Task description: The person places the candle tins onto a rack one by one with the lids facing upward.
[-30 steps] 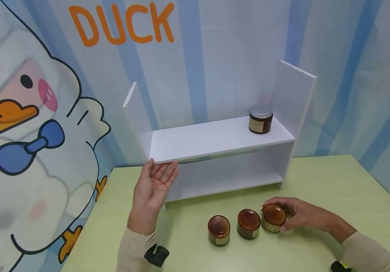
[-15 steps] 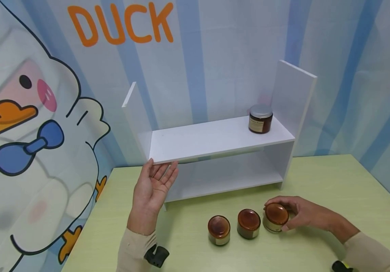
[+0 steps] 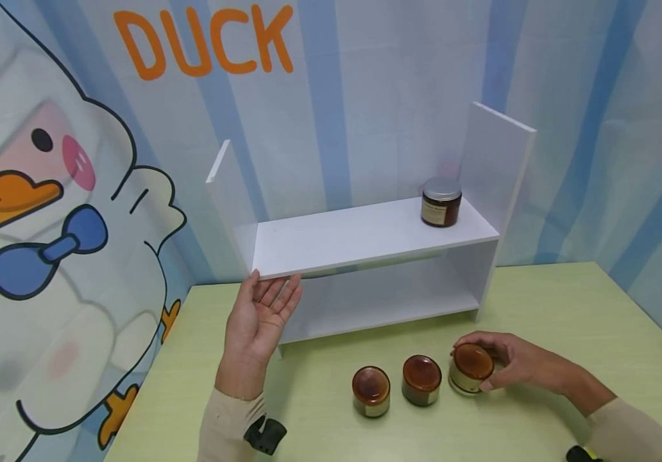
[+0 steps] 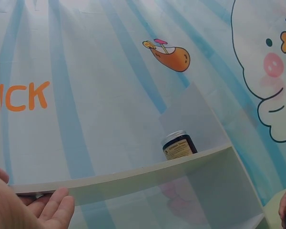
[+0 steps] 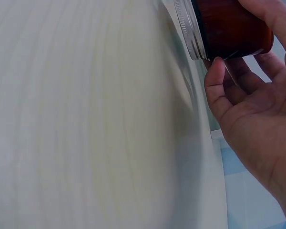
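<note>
Amber jar (image 3: 472, 367), lid down, is gripped between thumb and fingers of the right hand (image 3: 512, 359); the left hand (image 3: 259, 317) holds the shelf (image 3: 354, 240).

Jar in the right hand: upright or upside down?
Upside down: the jar in the right hand shows its brown base on top, and the silver lid faces the table.

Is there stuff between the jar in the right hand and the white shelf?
Only the right hand, curled round the held jar. Nothing else visible stands between it and the white shelf; the middle jar and left jar are to its left.
</note>
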`<state>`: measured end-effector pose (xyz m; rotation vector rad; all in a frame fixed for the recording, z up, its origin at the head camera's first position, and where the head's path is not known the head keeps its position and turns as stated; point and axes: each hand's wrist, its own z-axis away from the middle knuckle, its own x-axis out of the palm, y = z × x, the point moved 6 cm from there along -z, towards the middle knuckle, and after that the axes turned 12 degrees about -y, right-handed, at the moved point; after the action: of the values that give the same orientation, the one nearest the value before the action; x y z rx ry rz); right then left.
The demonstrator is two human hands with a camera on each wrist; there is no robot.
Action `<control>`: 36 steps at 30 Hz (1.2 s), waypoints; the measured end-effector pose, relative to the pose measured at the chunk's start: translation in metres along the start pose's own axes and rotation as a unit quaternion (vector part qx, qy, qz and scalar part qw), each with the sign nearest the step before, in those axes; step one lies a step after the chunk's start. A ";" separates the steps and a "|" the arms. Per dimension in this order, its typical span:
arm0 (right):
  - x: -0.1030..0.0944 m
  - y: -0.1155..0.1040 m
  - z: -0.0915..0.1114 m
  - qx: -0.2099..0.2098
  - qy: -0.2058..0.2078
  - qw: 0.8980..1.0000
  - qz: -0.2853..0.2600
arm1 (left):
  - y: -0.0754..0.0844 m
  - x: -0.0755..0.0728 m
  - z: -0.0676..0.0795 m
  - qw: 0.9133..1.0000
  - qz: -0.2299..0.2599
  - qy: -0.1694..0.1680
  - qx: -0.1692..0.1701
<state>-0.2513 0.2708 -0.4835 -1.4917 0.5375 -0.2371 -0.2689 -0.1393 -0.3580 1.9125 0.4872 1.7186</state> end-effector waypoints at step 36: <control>-0.005 -0.001 0.003 -0.004 0.035 0.999 0.000 | 0.000 0.001 0.000 1.000 -0.003 0.002 0.002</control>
<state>-0.2538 0.2755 -0.4816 -1.4949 0.5962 -0.2879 -0.2688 -0.1392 -0.3573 1.9082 0.4984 1.7187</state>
